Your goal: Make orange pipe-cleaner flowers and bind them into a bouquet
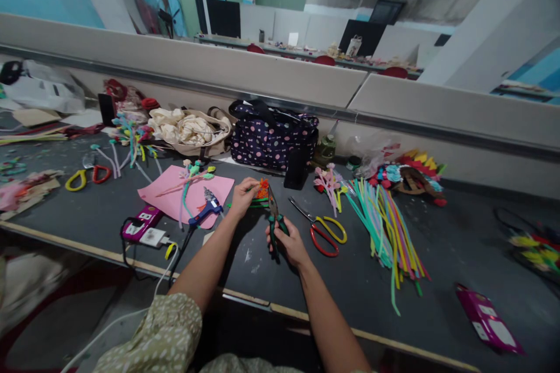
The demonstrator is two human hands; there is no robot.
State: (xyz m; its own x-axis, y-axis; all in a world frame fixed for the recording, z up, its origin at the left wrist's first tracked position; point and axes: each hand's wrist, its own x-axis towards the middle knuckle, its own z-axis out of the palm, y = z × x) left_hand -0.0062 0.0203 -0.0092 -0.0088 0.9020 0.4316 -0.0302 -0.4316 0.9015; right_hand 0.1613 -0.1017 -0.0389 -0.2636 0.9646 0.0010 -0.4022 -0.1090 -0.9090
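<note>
My left hand (pixel 244 197) is closed, pinching a small orange pipe-cleaner piece (pixel 263 189) above the grey table. My right hand (pixel 289 242) wraps round the dark green handles of a pair of pliers (pixel 273 215). The pliers point away from me, and their jaws are right beside the orange piece; whether they grip it I cannot tell. Green pipe-cleaner stems (pixel 259 203) lie just under my left hand. Scissors (pixel 322 227) with one red and one yellow handle rest to the right of my right hand.
Left of my hands, a blue glue gun (pixel 207 210) lies on pink paper (pixel 168 182), near a purple power strip (pixel 143 224). A pipe-cleaner bundle (pixel 387 221) spreads to the right. A patterned bag (pixel 273 139) and a dark phone (pixel 296 169) stand behind. Another purple box (pixel 487 319) lies far right.
</note>
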